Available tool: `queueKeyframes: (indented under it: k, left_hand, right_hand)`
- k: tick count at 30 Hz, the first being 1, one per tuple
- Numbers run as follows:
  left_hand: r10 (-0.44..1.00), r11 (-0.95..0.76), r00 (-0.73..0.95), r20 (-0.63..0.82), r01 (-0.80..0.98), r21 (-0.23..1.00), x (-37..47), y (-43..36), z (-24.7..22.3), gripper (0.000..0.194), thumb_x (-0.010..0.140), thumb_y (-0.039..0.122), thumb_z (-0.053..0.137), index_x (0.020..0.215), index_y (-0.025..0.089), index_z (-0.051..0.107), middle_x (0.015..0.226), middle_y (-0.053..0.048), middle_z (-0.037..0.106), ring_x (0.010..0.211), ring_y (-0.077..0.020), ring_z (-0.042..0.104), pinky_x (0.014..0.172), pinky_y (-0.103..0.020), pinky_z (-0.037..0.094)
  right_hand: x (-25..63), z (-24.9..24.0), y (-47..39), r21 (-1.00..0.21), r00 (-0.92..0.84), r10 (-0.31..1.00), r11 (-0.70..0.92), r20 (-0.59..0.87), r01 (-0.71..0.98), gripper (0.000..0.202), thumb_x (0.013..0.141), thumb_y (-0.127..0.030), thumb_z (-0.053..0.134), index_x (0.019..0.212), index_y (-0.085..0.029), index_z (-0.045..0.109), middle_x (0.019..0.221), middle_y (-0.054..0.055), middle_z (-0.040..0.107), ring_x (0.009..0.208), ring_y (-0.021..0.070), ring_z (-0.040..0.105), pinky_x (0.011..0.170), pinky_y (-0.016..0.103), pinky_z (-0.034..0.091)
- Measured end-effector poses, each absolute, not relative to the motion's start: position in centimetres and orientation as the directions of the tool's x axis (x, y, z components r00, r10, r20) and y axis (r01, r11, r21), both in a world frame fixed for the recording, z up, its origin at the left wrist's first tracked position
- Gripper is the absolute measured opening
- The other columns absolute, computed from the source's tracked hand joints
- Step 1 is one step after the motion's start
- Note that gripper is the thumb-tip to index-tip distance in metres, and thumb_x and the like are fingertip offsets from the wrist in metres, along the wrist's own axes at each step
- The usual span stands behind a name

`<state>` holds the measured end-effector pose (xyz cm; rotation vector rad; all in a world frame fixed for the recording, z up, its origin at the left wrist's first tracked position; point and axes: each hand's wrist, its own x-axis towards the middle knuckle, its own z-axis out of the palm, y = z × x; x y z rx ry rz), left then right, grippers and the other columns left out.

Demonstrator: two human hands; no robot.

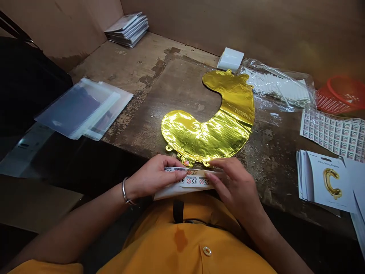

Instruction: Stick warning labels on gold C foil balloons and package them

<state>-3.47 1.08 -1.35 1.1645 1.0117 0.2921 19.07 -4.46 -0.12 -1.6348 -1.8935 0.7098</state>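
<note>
A strip of printed CE stickers [196,181] lies between my hands at the table's front edge, with white sheet layers under it. My left hand [155,176] grips its left end, thumb on top and fingers behind. At the right end, my right hand [235,179] pinches the strip between thumb and fingers. Just beyond the strip, a flat gold foil balloon [225,133] shaped like a curved letter rests on the table. Its small tabs reach close to my fingertips; whether they touch, I cannot tell.
Clear plastic sleeves [82,108] lie at the left. Packets [128,28] are stacked at the back. To the right are a plastic bag of white sticks [281,87], a red basket [332,97], a sticker sheet [333,131] and foil balloon cards [327,161].
</note>
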Motion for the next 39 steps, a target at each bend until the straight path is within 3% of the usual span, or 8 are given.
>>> queueKeyframes:
  k: [3,5,11,18,27,32,39]
  left_hand:
    - [0.656,0.426,0.545,-0.522,0.304,0.852,-3.4,0.9,-1.4,0.029,0.077,0.040,0.068,0.087,0.013,0.073,0.080,-0.002,0.066,0.067,-0.0100,0.053,0.059,-0.019,0.040]
    - [0.658,0.418,0.543,-0.522,0.313,0.853,-3.3,0.8,-1.3,0.029,0.077,0.040,0.068,0.088,0.013,0.073,0.082,-0.003,0.067,0.070,-0.0114,0.054,0.061,-0.020,0.042]
    - [0.624,0.476,0.580,-0.523,0.249,0.844,-3.0,0.5,-1.2,0.030,0.077,0.040,0.067,0.089,0.013,0.073,0.080,-0.003,0.066,0.065,-0.0100,0.052,0.058,-0.019,0.039]
    - [0.616,0.558,0.549,-0.564,0.201,0.805,-2.8,0.7,-1.1,0.030,0.071,0.041,0.070,0.077,0.012,0.069,0.068,0.000,0.060,0.058,-0.0083,0.047,0.053,-0.019,0.036]
    - [0.620,0.572,0.554,-0.556,0.166,0.803,-2.8,0.1,-1.5,0.031,0.075,0.041,0.069,0.080,0.011,0.067,0.068,0.001,0.059,0.060,-0.0077,0.046,0.055,-0.019,0.035]
    - [0.626,0.579,0.535,-0.568,0.169,0.798,-2.8,0.2,-1.5,0.033,0.073,0.043,0.070,0.075,0.011,0.064,0.063,0.003,0.055,0.056,-0.0072,0.043,0.053,-0.019,0.032]
    - [0.640,0.584,0.515,-0.570,0.155,0.796,-2.7,-0.1,-1.6,0.034,0.069,0.044,0.071,0.079,0.012,0.067,0.071,0.000,0.061,0.061,-0.0096,0.049,0.057,-0.021,0.037]
  right_hand:
    - [18.5,0.1,-4.3,-0.492,-0.224,0.910,0.382,0.350,0.782,0.021,0.084,-0.021,0.065,0.105,-0.017,0.066,0.100,0.009,0.068,0.096,0.0227,0.058,0.089,0.039,0.047]
    - [17.8,0.1,-4.1,-0.434,-0.308,0.863,0.475,0.401,0.765,0.020,0.084,-0.017,0.065,0.104,-0.017,0.066,0.097,0.008,0.068,0.094,0.0216,0.057,0.090,0.040,0.047]
    - [16.8,-0.5,-4.0,-0.432,-0.315,0.850,0.494,0.422,0.755,0.015,0.082,-0.016,0.067,0.097,-0.021,0.068,0.088,0.004,0.071,0.084,0.0189,0.059,0.081,0.036,0.049]
    - [17.2,-1.5,-4.7,-0.285,-0.354,0.782,0.544,0.513,0.790,0.030,0.082,-0.016,0.069,0.109,-0.027,0.065,0.099,0.000,0.075,0.088,0.0188,0.062,0.083,0.037,0.043]
    - [17.5,-1.5,-4.9,-0.252,-0.454,0.700,0.658,0.551,0.709,0.026,0.082,-0.012,0.065,0.106,-0.022,0.065,0.103,0.002,0.074,0.088,0.0193,0.060,0.079,0.037,0.044]
    - [17.1,-0.6,-4.8,-0.342,-0.289,0.804,0.506,0.520,0.792,0.025,0.081,-0.015,0.069,0.104,-0.026,0.066,0.101,0.003,0.072,0.094,0.0217,0.060,0.087,0.040,0.047]
    - [17.3,-1.2,-5.1,-0.209,-0.353,0.784,0.512,0.511,0.833,0.034,0.081,-0.017,0.070,0.112,-0.030,0.066,0.105,0.001,0.073,0.096,0.0228,0.059,0.087,0.040,0.044]
